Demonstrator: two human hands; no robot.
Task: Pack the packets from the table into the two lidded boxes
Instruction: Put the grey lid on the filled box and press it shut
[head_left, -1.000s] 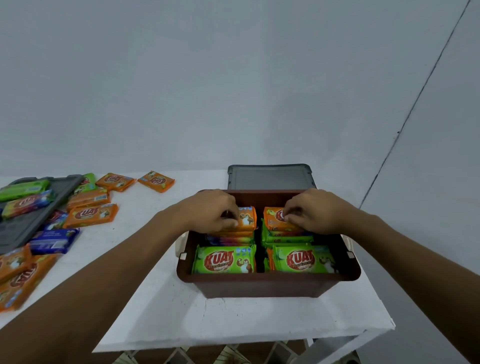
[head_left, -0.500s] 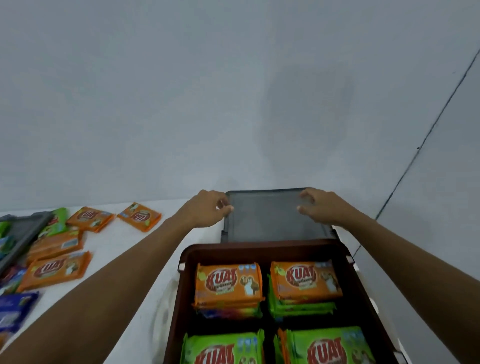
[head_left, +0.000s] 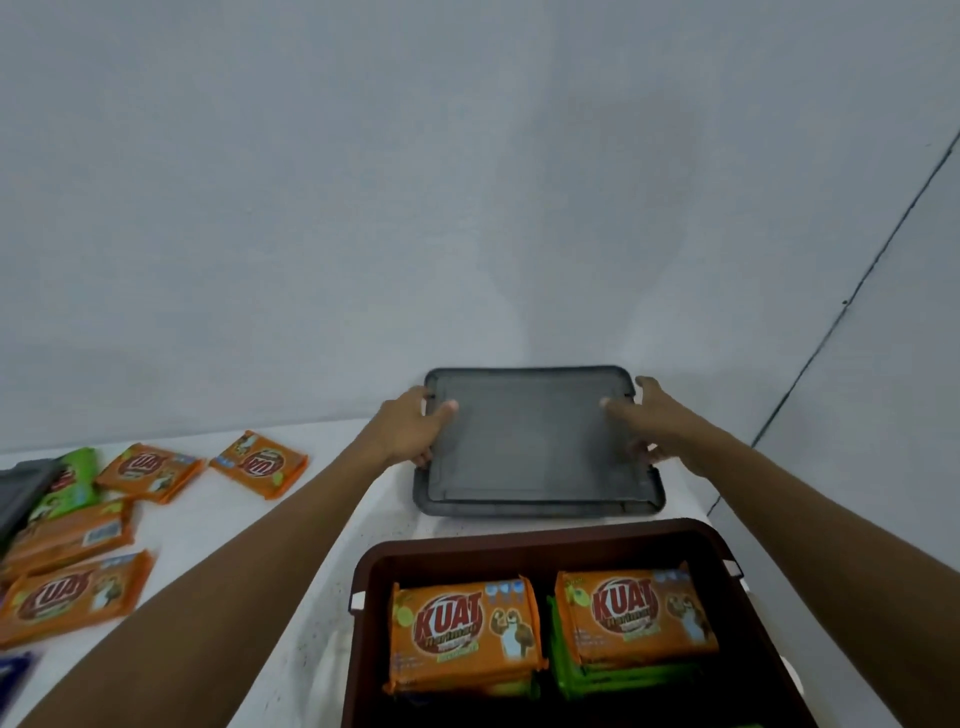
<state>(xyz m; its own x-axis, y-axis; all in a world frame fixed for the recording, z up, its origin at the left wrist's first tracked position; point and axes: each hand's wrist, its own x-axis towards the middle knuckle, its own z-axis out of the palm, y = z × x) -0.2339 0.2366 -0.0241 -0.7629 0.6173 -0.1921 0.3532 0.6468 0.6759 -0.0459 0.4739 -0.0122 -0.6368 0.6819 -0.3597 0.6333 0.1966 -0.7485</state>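
A brown box (head_left: 524, 538) stands open at the bottom of the view, with orange packets (head_left: 465, 631) stacked in its far half over green ones. Behind it a dark grey lid (head_left: 535, 447) is tilted up off the white table. My left hand (head_left: 413, 431) grips the lid's left edge, thumb on top. My right hand (head_left: 652, 418) grips its right edge the same way. More orange packets (head_left: 260, 462) lie loose on the table at the left.
A second grey lid or box edge (head_left: 23, 486) shows at the far left, with green, orange and blue packets around it. The table (head_left: 322, 525) meets a plain wall behind. Its right edge runs close beside the brown box.
My hands left the packets in the box, reached back to the grey lid and took hold of its two sides. The lid's far edge has lifted. The camera has tilted up.
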